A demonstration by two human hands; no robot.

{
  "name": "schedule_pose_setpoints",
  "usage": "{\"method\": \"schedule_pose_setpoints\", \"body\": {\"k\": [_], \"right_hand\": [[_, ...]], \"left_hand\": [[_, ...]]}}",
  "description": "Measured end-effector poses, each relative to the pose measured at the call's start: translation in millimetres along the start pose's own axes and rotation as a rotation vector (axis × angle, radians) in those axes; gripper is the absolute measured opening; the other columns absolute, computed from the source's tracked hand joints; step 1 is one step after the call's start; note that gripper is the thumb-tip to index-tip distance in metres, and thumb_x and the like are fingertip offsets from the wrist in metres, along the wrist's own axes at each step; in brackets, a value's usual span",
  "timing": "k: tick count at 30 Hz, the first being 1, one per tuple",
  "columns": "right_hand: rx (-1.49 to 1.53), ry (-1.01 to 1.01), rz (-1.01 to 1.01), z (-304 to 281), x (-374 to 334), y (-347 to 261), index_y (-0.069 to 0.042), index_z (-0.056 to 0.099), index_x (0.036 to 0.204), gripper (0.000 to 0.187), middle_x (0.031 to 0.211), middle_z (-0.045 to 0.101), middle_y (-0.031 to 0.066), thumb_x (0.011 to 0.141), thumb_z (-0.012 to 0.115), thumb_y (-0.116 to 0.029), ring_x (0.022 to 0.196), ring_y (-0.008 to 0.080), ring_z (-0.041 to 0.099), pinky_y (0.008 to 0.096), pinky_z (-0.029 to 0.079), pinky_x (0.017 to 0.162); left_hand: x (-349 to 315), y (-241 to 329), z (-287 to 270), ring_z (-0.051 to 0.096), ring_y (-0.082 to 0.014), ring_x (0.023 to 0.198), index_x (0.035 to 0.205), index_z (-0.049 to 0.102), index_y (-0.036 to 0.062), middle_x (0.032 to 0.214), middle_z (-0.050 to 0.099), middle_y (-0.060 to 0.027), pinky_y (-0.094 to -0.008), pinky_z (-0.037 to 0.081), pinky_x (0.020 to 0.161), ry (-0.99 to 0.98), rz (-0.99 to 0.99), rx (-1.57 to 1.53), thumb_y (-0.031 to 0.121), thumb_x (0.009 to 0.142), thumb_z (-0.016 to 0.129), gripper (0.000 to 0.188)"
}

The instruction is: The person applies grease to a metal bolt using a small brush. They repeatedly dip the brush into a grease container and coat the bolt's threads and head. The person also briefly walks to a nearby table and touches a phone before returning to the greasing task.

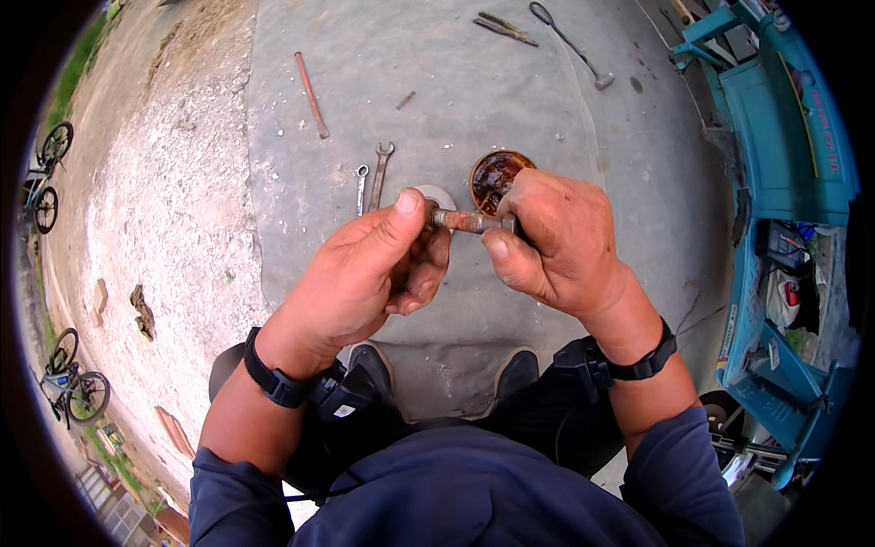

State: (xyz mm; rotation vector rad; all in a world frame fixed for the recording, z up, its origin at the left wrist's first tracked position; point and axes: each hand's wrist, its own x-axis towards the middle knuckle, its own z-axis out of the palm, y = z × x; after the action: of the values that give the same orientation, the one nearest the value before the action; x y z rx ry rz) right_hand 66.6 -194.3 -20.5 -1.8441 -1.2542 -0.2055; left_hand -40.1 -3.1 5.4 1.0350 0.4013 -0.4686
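I am remotely viewing a rusty bolt (467, 221), its long axis running crosswise: left hand (351, 263) pinching the threaded end, right hand (567, 242) pinching the head.

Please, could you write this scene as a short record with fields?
Left hand: grips rusty bolt by its threaded end
Right hand: holds the bolt's other end
Round tin: just beyond right hand, dark brown substance inside
Wrenches: two, on grey ground beyond left hand
Farther ahead: red rod
Far left: two bicycles
Far right: teal metal equipment
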Motion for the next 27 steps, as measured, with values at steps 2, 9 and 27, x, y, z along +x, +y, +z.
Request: {"method": "schedule_pose_setpoints", "body": {"k": [2, 9, 27], "right_hand": [[-0.013, 0.016, -0.044, -0.7, -0.4, 0.3, -0.009, 0.049, 0.072, 0.032, 0.064, 0.046, 0.0066, 0.084, 0.072, -0.028, 0.053, 0.0254, 0.049, 0.0366, 0.038, 0.047], [-0.063, 0.033, -0.1, -1.4, 0.3, -0.6, -0.01, 0.049, 0.073, 0.031, 0.065, 0.046, 0.0059, 0.081, 0.073, -0.028, 0.053, 0.024, 0.05, 0.0357, 0.038, 0.046], [0.359, 0.08, 0.388, 6.1, -3.5, -29.7, -0.006, 0.048, 0.07, 0.035, 0.06, 0.047, 0.0075, 0.096, 0.06, -0.025, 0.049, 0.0224, 0.046, 0.0358, 0.037, 0.047]], "left_hand": [[1.8, -3.2, -1.6, 0.038, -0.0095, 0.056, 0.095, 0.057, 0.0039, 0.069, 0.047, -0.0015, -0.0233, 0.03, 0.05, -0.03, 0.004, -0.068, 0.055, 0.104, 0.036, 0.056], [0.0, -5.4, 0.6, 0.036, -0.0102, 0.059, 0.101, 0.058, 0.0034, 0.074, 0.045, -0.0018, -0.0234, 0.03, 0.048, -0.012, 0.008, -0.099, 0.051, 0.105, 0.039, 0.051], [-9.8, -6.9, 9.3, 0.035, -0.007, 0.059, 0.103, 0.055, 0.002, 0.074, 0.043, 0.0009, -0.0225, 0.03, 0.052, 0.067, 0.384, 0.248, 0.039, 0.105, 0.046, 0.038]]}}
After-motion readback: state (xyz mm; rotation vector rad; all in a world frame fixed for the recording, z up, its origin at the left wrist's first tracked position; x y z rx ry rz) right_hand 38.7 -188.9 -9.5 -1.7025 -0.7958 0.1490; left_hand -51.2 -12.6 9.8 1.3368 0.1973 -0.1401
